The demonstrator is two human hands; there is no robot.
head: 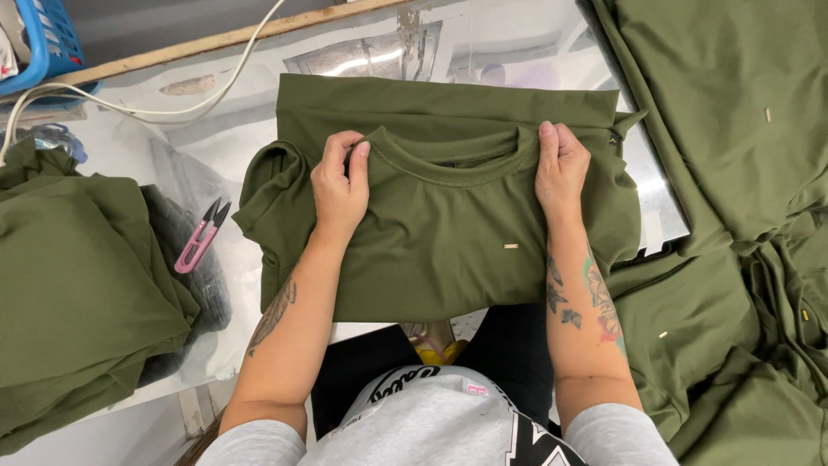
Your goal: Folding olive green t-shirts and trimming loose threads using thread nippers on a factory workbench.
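An olive green T-shirt [440, 233] lies folded on a glossy white table [241, 147], its round neckline facing away from me. My left hand [339, 185] pinches the fabric at the left side of the collar. At the right side of the collar my right hand [561, 168] grips the shoulder edge. A small metal tag [511, 246] shows on the shirt's front.
Pink thread snips [200, 235] lie left of the shirt. A stack of olive garments [78, 285] sits at the left, more olive garments [733, 173] pile up on the right. A white cable [172, 108] and a blue basket [39, 39] are at the back left.
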